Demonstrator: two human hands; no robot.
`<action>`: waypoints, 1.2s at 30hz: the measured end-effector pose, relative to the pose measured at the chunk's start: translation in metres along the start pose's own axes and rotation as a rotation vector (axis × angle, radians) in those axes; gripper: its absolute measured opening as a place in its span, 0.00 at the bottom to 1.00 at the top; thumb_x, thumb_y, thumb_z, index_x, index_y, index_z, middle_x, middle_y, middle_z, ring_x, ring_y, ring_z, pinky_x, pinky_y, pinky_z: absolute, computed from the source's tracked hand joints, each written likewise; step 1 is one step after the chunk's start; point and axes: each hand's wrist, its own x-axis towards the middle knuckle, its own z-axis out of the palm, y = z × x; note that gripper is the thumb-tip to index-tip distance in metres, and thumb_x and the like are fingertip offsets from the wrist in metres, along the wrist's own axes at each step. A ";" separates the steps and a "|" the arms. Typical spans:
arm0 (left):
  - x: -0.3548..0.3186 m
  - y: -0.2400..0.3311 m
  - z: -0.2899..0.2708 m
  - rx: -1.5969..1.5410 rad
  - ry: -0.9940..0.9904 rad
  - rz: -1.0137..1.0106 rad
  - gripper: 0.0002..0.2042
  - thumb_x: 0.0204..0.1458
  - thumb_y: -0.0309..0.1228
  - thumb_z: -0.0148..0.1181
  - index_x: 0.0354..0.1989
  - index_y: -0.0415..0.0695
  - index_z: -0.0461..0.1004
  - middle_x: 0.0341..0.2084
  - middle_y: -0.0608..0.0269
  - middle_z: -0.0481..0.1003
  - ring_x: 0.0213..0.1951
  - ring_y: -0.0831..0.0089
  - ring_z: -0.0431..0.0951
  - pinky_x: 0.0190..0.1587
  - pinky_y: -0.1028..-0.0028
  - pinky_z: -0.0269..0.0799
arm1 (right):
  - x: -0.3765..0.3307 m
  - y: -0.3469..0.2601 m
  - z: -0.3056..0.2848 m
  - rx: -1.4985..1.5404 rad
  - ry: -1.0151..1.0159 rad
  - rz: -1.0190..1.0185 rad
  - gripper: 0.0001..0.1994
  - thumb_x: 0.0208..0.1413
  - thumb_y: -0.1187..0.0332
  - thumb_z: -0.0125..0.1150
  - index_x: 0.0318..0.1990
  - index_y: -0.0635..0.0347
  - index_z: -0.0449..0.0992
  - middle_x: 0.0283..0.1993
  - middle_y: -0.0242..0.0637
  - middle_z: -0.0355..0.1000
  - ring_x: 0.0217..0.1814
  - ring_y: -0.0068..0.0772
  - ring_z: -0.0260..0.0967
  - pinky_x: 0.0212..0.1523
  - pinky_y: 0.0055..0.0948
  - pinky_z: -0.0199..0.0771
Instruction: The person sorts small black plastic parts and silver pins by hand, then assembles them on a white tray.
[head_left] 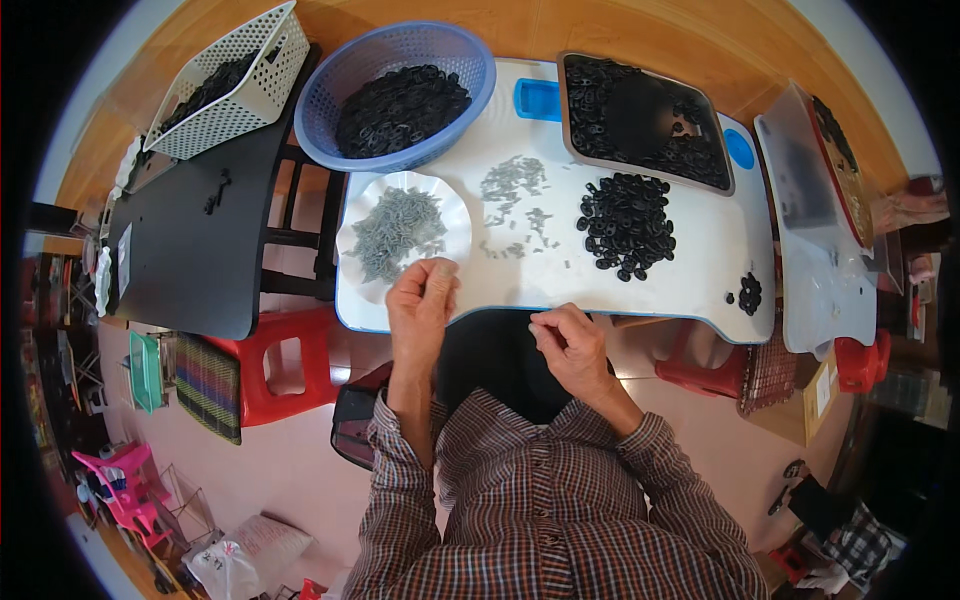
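Observation:
My left hand (421, 304) is over the table's front edge, by the near rim of a white scalloped plate (458, 212). Its thumb presses on the curled fingers; anything between them is too small to make out. A heap of small grey translucent pieces (396, 232) fills the plate, and more loose grey pieces (514, 180) lie scattered to its right. My right hand (577, 350) hovers over my lap just off the table edge, fingers curled and pinched, with whatever they hold hidden. Beyond it on the table lies a pile of small black oval pieces (627, 226).
At the back of the white table (540, 290) stand a blue plastic basket (318, 112) and a metal-rimmed tray (727, 150), both holding black pieces. A white perforated basket (240, 108) sits on the black table (190, 265) at left. Red stools (318, 350) are beneath.

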 end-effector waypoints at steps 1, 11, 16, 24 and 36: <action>-0.007 0.000 0.005 -0.172 -0.063 -0.081 0.10 0.60 0.33 0.54 0.32 0.39 0.74 0.19 0.72 0.69 0.17 0.88 0.61 0.17 0.85 0.53 | 0.001 -0.003 0.001 0.066 -0.011 0.057 0.07 0.49 0.80 0.63 0.36 0.65 0.74 0.30 0.38 0.71 0.26 0.27 0.73 0.25 0.23 0.72; -0.043 -0.012 0.039 -0.431 -0.200 -0.267 0.11 0.60 0.35 0.55 0.33 0.39 0.75 0.22 0.70 0.72 0.16 0.86 0.63 0.15 0.85 0.54 | 0.017 -0.034 0.000 0.344 0.094 0.090 0.06 0.53 0.80 0.61 0.39 0.67 0.75 0.33 0.36 0.71 0.26 0.20 0.73 0.25 0.17 0.73; -0.048 -0.017 0.048 -0.369 -0.226 -0.281 0.13 0.60 0.36 0.55 0.30 0.39 0.73 0.18 0.70 0.70 0.15 0.86 0.62 0.15 0.85 0.54 | 0.017 -0.033 0.000 0.343 0.123 0.046 0.07 0.52 0.80 0.62 0.39 0.66 0.76 0.33 0.36 0.71 0.26 0.20 0.71 0.24 0.17 0.71; -0.052 -0.019 0.057 -0.272 -0.173 -0.253 0.14 0.60 0.38 0.55 0.26 0.41 0.72 0.17 0.71 0.69 0.14 0.87 0.61 0.14 0.85 0.52 | 0.017 -0.031 -0.005 0.134 0.146 -0.022 0.04 0.52 0.78 0.63 0.35 0.64 0.75 0.31 0.35 0.70 0.23 0.19 0.67 0.22 0.19 0.67; -0.055 -0.025 0.057 -0.357 -0.246 -0.320 0.09 0.59 0.31 0.56 0.33 0.38 0.75 0.23 0.68 0.74 0.19 0.84 0.67 0.19 0.85 0.62 | 0.006 -0.014 -0.002 0.280 0.129 0.138 0.03 0.55 0.77 0.60 0.35 0.65 0.73 0.30 0.34 0.70 0.27 0.17 0.70 0.25 0.17 0.69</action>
